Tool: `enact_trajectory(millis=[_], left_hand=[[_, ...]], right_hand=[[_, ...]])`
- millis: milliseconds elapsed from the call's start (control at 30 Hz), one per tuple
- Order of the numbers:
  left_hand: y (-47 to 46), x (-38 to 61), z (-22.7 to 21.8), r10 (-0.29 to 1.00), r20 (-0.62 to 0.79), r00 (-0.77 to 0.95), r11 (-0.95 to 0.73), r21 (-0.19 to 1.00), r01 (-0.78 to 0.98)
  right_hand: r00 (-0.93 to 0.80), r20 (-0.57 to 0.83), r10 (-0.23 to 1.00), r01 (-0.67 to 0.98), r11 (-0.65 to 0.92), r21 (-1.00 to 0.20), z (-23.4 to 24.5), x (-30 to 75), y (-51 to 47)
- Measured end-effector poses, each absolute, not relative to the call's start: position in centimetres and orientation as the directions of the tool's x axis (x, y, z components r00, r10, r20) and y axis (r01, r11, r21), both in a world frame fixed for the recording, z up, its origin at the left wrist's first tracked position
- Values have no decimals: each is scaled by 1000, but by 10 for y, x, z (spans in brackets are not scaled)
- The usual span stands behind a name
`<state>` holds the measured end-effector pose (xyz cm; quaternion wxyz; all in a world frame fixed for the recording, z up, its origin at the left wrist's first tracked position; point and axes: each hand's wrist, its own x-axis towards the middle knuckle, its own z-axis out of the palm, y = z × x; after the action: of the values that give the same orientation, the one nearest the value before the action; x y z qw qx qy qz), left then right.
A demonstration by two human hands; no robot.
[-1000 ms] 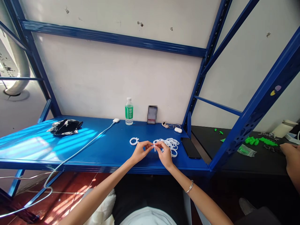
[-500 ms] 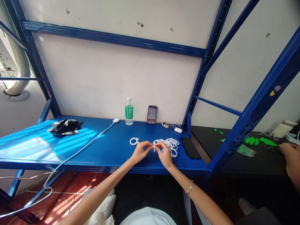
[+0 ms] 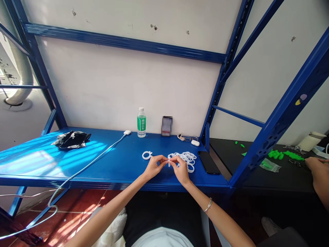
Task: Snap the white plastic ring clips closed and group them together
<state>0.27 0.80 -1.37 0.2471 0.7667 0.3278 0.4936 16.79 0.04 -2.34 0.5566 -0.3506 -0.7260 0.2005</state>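
My left hand (image 3: 153,166) and my right hand (image 3: 181,168) meet over the blue shelf (image 3: 102,161), fingertips pinched together on a small white plastic ring piece (image 3: 169,160). Just behind my right hand lies a pile of white plastic rings (image 3: 187,157). A single white ring (image 3: 147,155) sits on the shelf to the left of my left hand.
A water bottle (image 3: 141,122), a small blurred card (image 3: 167,126), a white charger with cable (image 3: 126,132), an earbud case (image 3: 195,143) and a black phone (image 3: 208,162) lie nearby. A black bag (image 3: 71,139) is far left. Another person's hand (image 3: 318,173) works among green parts (image 3: 277,154) at right.
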Motion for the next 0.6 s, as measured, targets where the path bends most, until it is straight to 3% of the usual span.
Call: enact_trajectory(millis=[600], left_hand=[[8,4,-15,745,590,311,-666,687,291]], right_hand=[[-100,695,712,325,684,-654,-24,168,0]])
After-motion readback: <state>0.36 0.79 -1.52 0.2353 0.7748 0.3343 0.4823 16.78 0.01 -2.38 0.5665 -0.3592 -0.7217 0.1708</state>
